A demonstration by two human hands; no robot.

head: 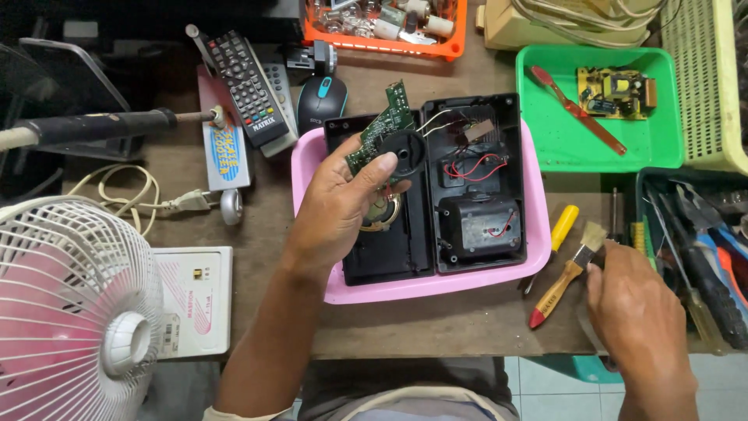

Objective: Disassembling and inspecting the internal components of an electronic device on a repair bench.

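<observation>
My left hand point(339, 206) holds a green circuit board point(380, 129) tilted above an opened black device case point(475, 183). White wires run from the board to the case's right half, which holds red wires and a black block point(479, 226). A round speaker point(383, 212) shows under my fingers in the left half. The case lies in a pink tray point(436, 287). My right hand point(635, 312) rests at the table's front right. Its thumb touches a wooden-handled paintbrush point(567, 274) that lies on the table, and its fingers are not closed around the handle.
A yellow-handled screwdriver point(562, 226) lies beside the brush. A green tray point(569, 152) holds a small circuit board point(619, 92) and a red tool. A tray of hand tools point(701, 249) sits far right. Remotes point(245, 86), a mouse point(321, 97), a soldering iron point(101, 125) and a fan point(70, 312) stand left.
</observation>
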